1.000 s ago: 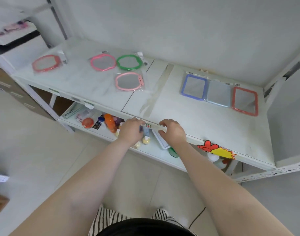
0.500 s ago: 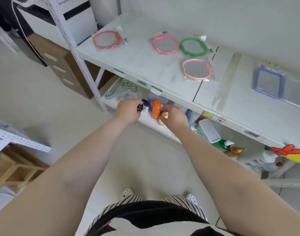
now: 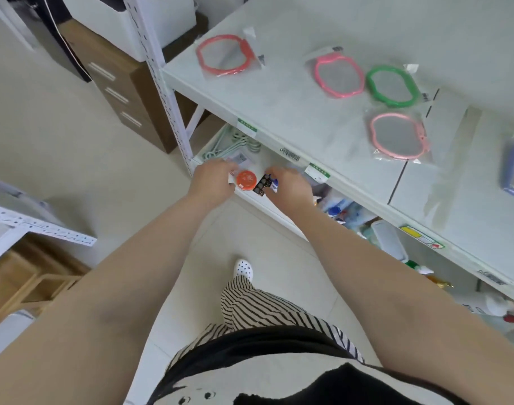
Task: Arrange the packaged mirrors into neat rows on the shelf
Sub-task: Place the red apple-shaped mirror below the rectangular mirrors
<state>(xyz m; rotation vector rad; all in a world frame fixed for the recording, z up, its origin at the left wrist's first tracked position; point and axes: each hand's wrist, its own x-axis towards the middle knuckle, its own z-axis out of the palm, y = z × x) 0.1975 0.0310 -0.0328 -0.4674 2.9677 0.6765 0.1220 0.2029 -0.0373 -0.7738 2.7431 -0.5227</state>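
Your left hand (image 3: 213,177) and right hand (image 3: 289,185) were down on the lower shelf (image 3: 267,200), grips unclear. Better to reach up and square the red-framed mirror (image 3: 225,55) toward the others.

Nothing legible: the shelf's front edge (image 3: 366,197) carries green-topped tags (image 3: 247,126), a barcode sticker (image 3: 289,152) and a yellow label with a red arrow (image 3: 422,237), print too blurred.
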